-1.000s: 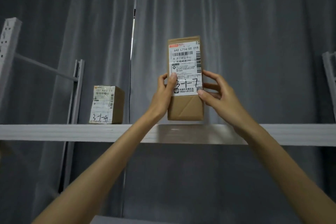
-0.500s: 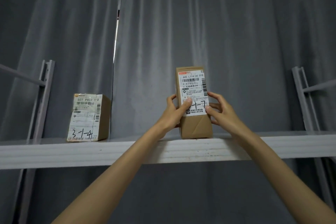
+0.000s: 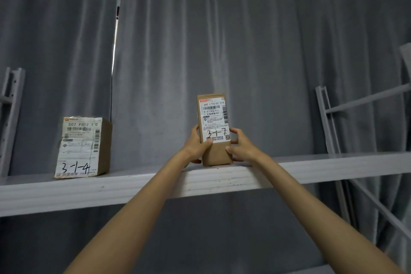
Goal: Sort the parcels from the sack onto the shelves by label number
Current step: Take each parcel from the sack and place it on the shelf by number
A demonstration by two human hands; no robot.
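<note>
A tall narrow brown parcel (image 3: 214,127) stands upright on the grey shelf (image 3: 133,187), its white label hand-marked 3-1-7 facing me. My left hand (image 3: 196,148) grips its left side with the thumb on the front. My right hand (image 3: 241,148) holds the right side, fingers curled round the edge. A squat brown parcel marked 3-1-4 (image 3: 83,148) stands further left on the same shelf.
Grey curtains (image 3: 255,51) hang right behind the shelf. Shelf uprights rise at the left (image 3: 11,113) and right (image 3: 327,122), with a crossbar (image 3: 367,98) on the right. The shelf stretches bare between the two parcels and to the right.
The tall parcel came down from just above the shelf and now rests on it, both hands lower on its sides. The view tilted upward.
</note>
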